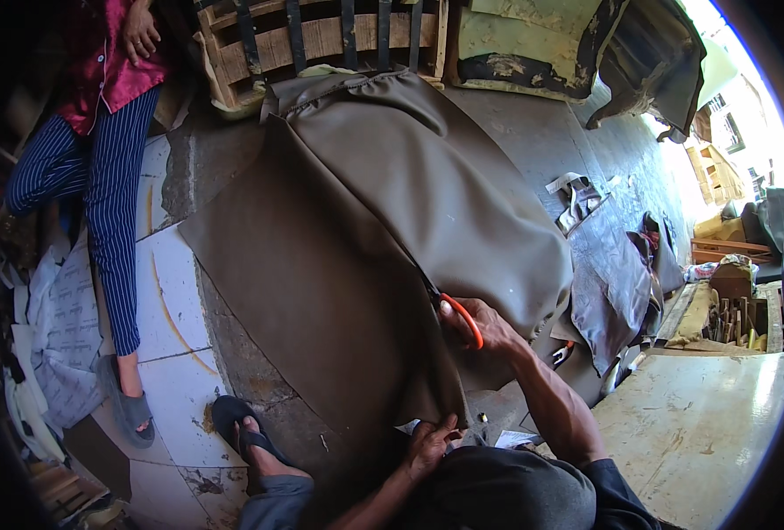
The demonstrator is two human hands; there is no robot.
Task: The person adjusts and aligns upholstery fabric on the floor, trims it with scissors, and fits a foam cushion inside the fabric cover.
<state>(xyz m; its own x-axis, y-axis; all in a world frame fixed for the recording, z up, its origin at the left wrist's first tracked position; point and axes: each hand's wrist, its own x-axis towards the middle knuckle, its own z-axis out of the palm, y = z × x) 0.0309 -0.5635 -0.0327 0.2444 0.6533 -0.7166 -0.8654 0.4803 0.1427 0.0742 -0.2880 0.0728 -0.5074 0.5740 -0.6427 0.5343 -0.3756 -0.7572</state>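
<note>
A large sheet of brown leather-like upholstery material (304, 274) is spread over the floor, its upper part lying in a broad fold with a gathered, seamed edge at the far end. My right hand (496, 337) is closed around the orange handles of a pair of scissors (470, 318). The dark blades point away from me along a long edge or cut line in the material; their tips are partly hidden. Nearer to me, my left hand (430, 444) pinches the sheet's near edge between thumb and fingers.
At left stands a person in striped trousers (114, 212). Beyond the sheet is a wooden furniture frame with dark straps (321, 40); worn seat pieces (529, 53) stand beside it. Scraps (613, 283) lie right, near a pale board (692, 433). A sandalled foot (255, 437) is close to the sheet.
</note>
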